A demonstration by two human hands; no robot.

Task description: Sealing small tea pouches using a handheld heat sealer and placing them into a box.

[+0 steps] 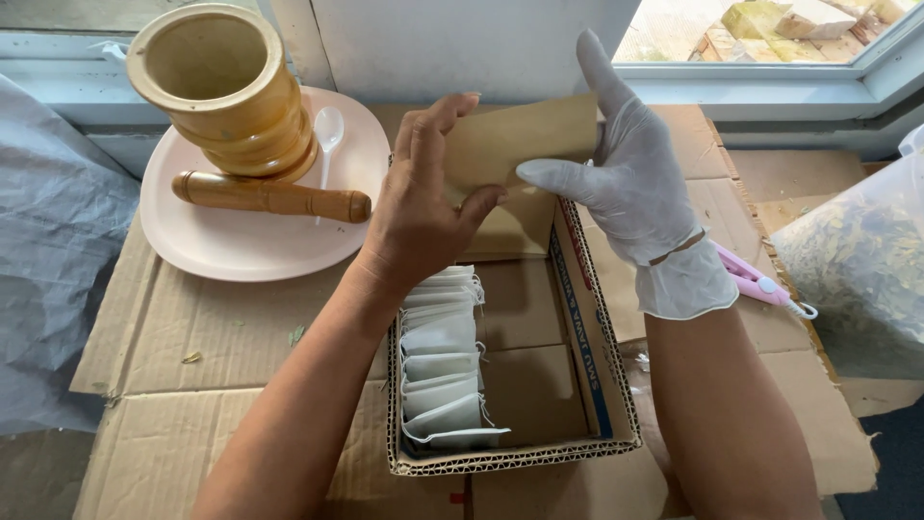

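Note:
Both hands hold a flat brown paper envelope (525,144) up over the far end of a small open cardboard box (597,385). My bare left hand (419,207) pinches its left lower edge. My right hand (630,178), in a white glove, grips its right side with the index finger across the front. Inside the box, along its left wall, stands a row of several small white sachets (441,361). The right half of the box floor is bare cardboard.
A wooden mortar (223,87), a wooden pestle (271,195) and a white plastic spoon (327,130) sit on a pale pink plate (241,250) at the far left. A pink tool (760,284) and a clear bag of dried leaves (861,270) lie right. Flattened cardboard (192,385) covers the surface.

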